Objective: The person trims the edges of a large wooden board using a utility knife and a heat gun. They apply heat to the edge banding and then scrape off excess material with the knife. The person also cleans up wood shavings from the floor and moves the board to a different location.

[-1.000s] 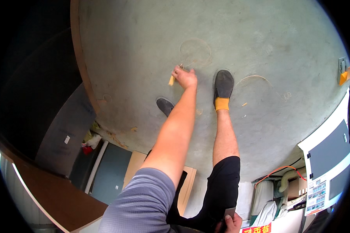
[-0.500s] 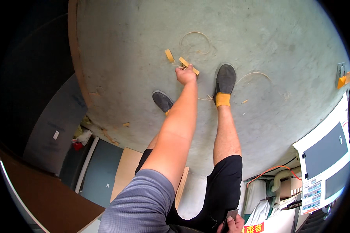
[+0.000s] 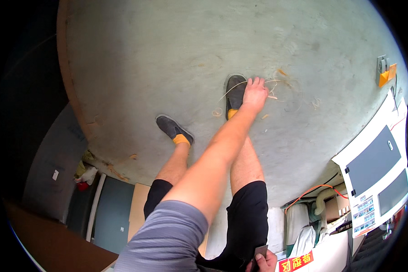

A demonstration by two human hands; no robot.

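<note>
My left hand reaches down over the toe of the right dark shoe. Its fingers are bent and closed around thin pale strips, whose ends stick out beside the fingers. One long curved strip arcs from the hand across the shoe. Just beyond the fingertips, a blurred orange scrap shows; whether the hand touches it I cannot tell. At the lower edge, near my thigh, my right hand grips a dark grey flat plate between thumb and fingers.
Small curled scraps and a tan bit lie on the grey concrete floor. My left shoe stands to the left. At right is a white panelled cabinet with an orange hose; an orange-grey fixture sits farther back.
My left hand has moved right, from between the shoes to over the right shoe. The yellow pieces and looped strip no longer lie where they were. The view has shifted slightly; my right hand still grips the plate.
</note>
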